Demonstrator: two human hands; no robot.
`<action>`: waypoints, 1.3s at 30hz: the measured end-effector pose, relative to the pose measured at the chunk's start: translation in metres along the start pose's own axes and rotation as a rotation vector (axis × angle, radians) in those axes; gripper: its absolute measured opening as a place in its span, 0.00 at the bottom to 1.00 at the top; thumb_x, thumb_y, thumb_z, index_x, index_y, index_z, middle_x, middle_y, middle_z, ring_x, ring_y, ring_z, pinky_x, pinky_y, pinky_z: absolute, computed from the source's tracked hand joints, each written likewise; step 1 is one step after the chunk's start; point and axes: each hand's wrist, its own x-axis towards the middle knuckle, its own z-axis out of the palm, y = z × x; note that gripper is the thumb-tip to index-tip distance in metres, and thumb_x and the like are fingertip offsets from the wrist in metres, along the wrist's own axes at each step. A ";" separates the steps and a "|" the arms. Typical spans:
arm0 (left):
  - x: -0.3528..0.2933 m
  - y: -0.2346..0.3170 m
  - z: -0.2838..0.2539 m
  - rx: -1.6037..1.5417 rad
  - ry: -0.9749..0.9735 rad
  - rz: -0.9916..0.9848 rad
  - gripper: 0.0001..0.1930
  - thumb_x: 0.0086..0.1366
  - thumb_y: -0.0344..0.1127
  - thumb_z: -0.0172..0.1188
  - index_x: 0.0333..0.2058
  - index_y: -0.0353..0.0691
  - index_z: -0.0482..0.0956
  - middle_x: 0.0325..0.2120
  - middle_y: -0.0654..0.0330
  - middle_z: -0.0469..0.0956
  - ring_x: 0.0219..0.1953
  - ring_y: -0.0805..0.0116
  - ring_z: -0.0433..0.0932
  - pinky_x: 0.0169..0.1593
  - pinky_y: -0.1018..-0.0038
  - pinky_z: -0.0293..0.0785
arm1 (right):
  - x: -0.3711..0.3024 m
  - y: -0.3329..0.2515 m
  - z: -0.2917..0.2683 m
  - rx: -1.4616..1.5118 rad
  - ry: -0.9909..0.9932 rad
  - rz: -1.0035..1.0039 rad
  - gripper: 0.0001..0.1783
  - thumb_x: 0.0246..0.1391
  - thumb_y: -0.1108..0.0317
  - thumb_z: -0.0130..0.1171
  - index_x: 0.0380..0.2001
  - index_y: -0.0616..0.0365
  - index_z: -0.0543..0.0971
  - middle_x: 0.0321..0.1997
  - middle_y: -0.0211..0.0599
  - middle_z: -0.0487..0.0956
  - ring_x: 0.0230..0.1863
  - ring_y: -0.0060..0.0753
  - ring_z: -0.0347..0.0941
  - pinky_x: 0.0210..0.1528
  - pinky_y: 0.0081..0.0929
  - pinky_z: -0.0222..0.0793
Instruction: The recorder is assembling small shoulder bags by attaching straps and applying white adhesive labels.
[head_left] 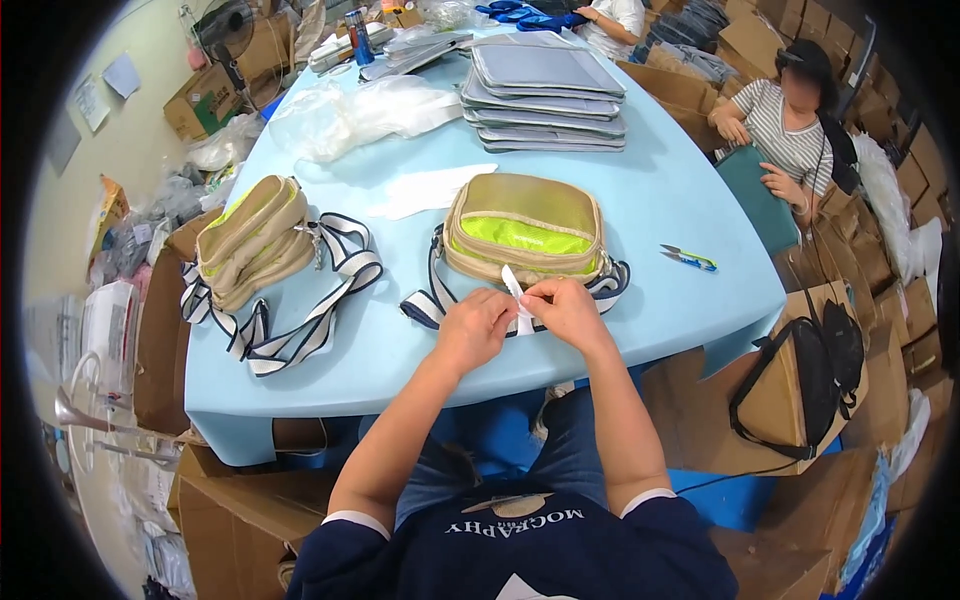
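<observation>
In front of me at the table's near edge, my left hand and my right hand meet with their fingers pinched around a narrow white strip, its upper end sticking up between them. Just beyond my hands lies a tan shoulder bag with a lime-green front pocket. Its navy-and-white striped strap runs around the bag's near side, partly behind my hands. On the left rests a second tan and lime bag with a matching strap. Behind the first bag are white strips laid together.
Small blue-green thread snips lie at the right on the pale blue table. Farther back are a stack of grey flat pieces and clear plastic bags. At the right a person handles a dark green piece. Cardboard boxes surround the table.
</observation>
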 end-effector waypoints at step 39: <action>0.042 0.038 0.008 0.271 -0.176 -0.559 0.13 0.52 0.39 0.61 0.25 0.32 0.78 0.26 0.47 0.78 0.30 0.50 0.77 0.31 0.62 0.72 | -0.027 0.013 0.027 0.188 0.263 -0.049 0.08 0.43 0.75 0.63 0.29 0.61 0.78 0.29 0.40 0.76 0.30 0.39 0.76 0.32 0.31 0.71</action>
